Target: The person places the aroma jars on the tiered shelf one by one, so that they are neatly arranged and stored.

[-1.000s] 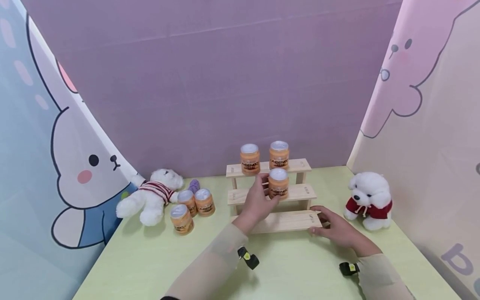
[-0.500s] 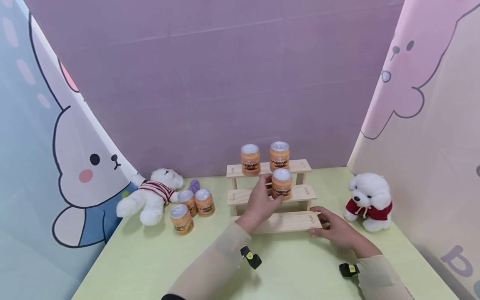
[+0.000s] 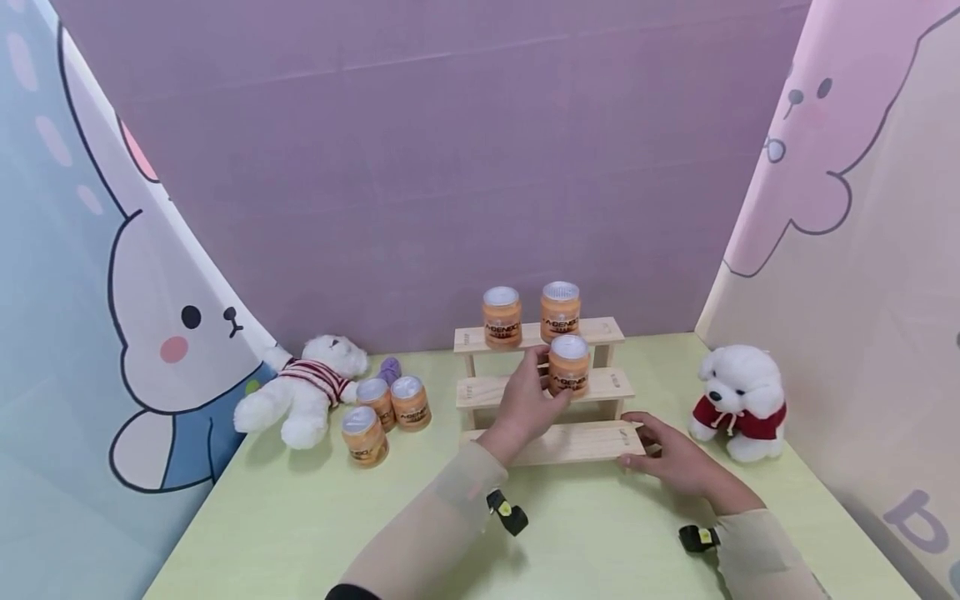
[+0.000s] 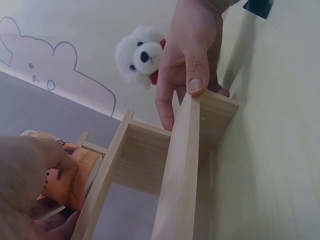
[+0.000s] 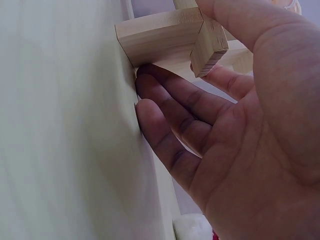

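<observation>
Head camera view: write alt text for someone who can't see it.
A person's left hand grips an orange jar at the middle step of a tiered wooden stand; the right hand holds the bottom step by its right end. Two jars stand on the top step, three jars on the table beside a white plush toy.

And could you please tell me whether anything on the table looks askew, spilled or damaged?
Mildly, yes: the plush toy in the striped shirt lies on its back at the left of the table, while the white plush dog in red sits upright. I see no spill or damage.
</observation>
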`<action>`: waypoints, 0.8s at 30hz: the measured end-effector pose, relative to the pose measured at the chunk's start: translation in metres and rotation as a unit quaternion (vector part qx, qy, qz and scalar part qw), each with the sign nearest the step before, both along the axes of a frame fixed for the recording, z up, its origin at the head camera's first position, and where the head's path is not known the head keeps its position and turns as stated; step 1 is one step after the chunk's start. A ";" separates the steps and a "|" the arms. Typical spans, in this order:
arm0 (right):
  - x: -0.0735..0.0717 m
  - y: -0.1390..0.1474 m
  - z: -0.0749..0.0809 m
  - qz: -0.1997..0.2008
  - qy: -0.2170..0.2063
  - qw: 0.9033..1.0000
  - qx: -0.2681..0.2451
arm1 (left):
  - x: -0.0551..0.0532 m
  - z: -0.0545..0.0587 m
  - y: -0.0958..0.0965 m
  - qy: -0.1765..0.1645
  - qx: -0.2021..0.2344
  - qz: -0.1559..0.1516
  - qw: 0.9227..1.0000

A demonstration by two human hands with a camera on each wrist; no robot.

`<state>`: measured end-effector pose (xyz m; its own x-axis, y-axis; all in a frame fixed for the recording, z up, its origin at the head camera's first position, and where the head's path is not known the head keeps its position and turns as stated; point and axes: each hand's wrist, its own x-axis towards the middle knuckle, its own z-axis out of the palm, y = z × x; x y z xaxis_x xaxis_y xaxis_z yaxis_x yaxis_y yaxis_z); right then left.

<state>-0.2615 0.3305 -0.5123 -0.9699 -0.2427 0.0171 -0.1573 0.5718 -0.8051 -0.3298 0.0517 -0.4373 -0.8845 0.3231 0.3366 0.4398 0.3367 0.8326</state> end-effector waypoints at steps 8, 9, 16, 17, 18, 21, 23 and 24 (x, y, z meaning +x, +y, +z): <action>0.002 -0.002 0.004 0.009 -0.002 1.000 -0.011 | 0.002 0.002 0.000 -0.007 0.007 -0.004 1.000; 0.002 -0.002 0.004 0.009 -0.002 1.000 -0.011 | 0.002 0.002 0.000 -0.008 0.008 -0.004 1.000; 0.002 -0.002 0.004 0.010 -0.003 1.000 -0.013 | 0.003 0.003 0.000 -0.013 -0.006 0.000 1.000; 0.003 -0.002 0.004 0.009 -0.003 1.000 -0.014 | 0.003 0.004 0.001 -0.011 -0.011 0.001 1.000; 0.003 -0.002 0.004 0.009 -0.002 1.000 -0.016 | 0.003 0.004 0.001 -0.010 -0.014 0.003 1.000; 0.003 -0.002 0.004 0.009 -0.001 1.000 -0.018 | 0.003 0.005 0.001 -0.007 -0.019 0.005 1.000; 0.003 -0.003 0.005 0.008 -0.002 1.000 -0.016 | 0.003 0.005 0.000 -0.005 -0.019 0.004 1.000; 0.003 -0.003 0.004 0.008 -0.002 1.000 -0.015 | 0.003 0.005 0.000 -0.005 -0.017 0.003 1.000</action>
<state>-0.2587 0.3277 -0.5078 -0.9658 -0.2584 0.0202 -0.1627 0.5439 -0.8232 -0.3267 0.0514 -0.4326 -0.8894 0.3296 0.3168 0.4300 0.3680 0.8244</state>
